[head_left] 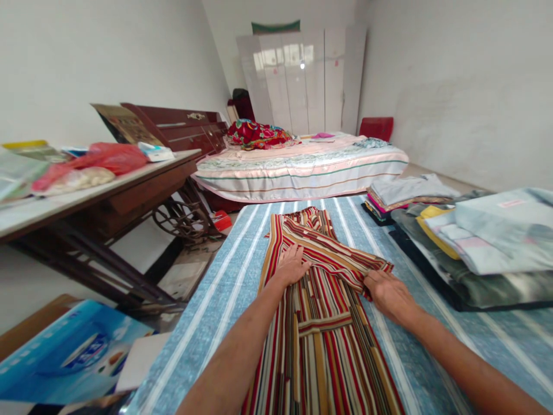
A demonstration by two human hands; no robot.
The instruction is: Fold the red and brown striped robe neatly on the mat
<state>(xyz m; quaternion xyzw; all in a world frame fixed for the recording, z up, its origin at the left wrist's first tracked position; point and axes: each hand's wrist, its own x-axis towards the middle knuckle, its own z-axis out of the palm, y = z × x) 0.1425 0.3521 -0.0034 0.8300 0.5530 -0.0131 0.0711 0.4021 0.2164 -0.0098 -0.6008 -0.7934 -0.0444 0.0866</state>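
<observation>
A red, gold and white striped garment (319,323) lies lengthwise on a blue striped cloth surface (224,288). My left hand (292,265) lies flat on its upper left part, fingers stretched out. My right hand (387,291) is closed on a folded-over sleeve or flap of the garment (345,262) at its right edge, which lies diagonally across the top.
Stacks of folded clothes (475,242) sit at the right of the surface. At the left stands a wooden sewing-machine table (129,190) with bags on it. A bed (302,167) and a white wardrobe (302,80) are behind. A blue box (64,357) lies at lower left.
</observation>
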